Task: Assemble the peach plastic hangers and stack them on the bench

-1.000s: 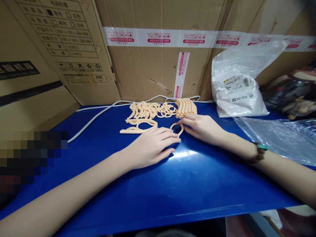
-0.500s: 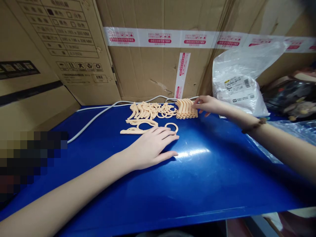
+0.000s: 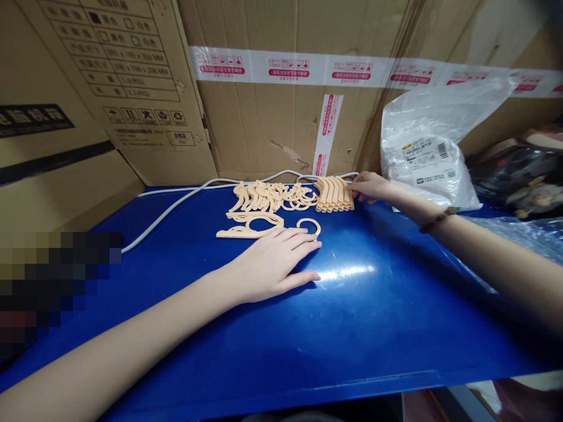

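My left hand (image 3: 275,264) lies flat on the table, palm down and fingers stretched out, over part of a beige plastic hanger piece (image 3: 237,233). A round hook (image 3: 313,224) shows beyond its fingertips; the palm hides what joins them. At the back, my right hand (image 3: 369,186) has thumb and forefinger pinched at the right end of a neat row of curved hanger arms (image 3: 332,193). Left of that row lie a bunch of beige hooks (image 3: 300,197) and a heap of curved pieces (image 3: 255,196).
Behind the blue table (image 3: 329,340) stand taped cardboard boxes (image 3: 264,123). A white cable (image 3: 162,225) runs along the back and left. At the right are a white plastic parcel (image 3: 428,167) and clear plastic wrap (image 3: 523,234).
My right hand has shifted slightly at the end of the row, and its fingers are drawn closer together there. My left hand stays put. The view has moved a little.
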### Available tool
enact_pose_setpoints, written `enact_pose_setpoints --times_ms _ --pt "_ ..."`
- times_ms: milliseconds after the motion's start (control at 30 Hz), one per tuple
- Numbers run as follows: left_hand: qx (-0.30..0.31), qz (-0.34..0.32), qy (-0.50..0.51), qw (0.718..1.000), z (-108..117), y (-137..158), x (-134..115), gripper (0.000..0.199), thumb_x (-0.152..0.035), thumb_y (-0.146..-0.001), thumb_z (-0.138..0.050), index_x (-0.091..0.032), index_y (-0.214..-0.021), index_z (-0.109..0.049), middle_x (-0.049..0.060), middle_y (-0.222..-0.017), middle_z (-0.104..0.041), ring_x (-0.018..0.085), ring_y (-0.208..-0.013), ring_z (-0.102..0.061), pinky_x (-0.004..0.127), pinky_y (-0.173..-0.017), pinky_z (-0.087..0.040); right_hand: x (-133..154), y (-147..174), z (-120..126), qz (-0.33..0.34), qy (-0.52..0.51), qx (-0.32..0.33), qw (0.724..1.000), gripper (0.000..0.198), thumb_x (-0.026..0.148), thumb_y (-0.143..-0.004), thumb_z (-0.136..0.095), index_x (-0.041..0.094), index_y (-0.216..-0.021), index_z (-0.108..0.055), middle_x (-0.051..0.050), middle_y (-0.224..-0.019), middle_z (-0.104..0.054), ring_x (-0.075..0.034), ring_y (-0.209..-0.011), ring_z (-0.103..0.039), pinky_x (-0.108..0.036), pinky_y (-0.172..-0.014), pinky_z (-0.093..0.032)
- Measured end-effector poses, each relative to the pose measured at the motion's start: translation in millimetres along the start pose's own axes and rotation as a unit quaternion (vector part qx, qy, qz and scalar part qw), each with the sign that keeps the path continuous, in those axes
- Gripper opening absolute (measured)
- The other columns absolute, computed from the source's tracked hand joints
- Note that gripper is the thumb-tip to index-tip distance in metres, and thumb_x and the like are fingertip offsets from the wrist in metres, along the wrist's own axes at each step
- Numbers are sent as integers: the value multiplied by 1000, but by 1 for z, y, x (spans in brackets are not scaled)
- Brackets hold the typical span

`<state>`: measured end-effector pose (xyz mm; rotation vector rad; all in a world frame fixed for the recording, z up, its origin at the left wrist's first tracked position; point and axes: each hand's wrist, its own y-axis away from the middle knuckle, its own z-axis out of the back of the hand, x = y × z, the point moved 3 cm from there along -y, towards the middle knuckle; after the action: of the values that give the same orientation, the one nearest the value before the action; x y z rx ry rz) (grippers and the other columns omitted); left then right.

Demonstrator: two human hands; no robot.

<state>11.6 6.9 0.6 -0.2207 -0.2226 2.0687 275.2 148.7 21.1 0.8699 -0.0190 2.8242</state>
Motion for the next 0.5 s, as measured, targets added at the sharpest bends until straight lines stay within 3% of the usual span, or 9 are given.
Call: enact_pose_setpoints --times_ms 200,500 --pt "4 4 3 1000 -1 1 1 54 -53 -96 -39 -16 -134 -51 10 -141 -53 27 -133 -43 48 -112 -28 1 -2 -1 13 -16 -9 1000 16 31 -81 -63 17 -76 -58 -9 -78 -66 -13 -55 -54 -24 -41 -38" --pt "6 4 7 1000 1 0 0 54 -53 -96 -38 -15 -133 -52 11 -139 -54 27 -131 -44 46 -111 -30 -2 -4 1 40 -73 -26 996 12 16 -77 -63 18 -68 -54 -3 -61 -56 -12 -51 -49 -22 -38 -34"
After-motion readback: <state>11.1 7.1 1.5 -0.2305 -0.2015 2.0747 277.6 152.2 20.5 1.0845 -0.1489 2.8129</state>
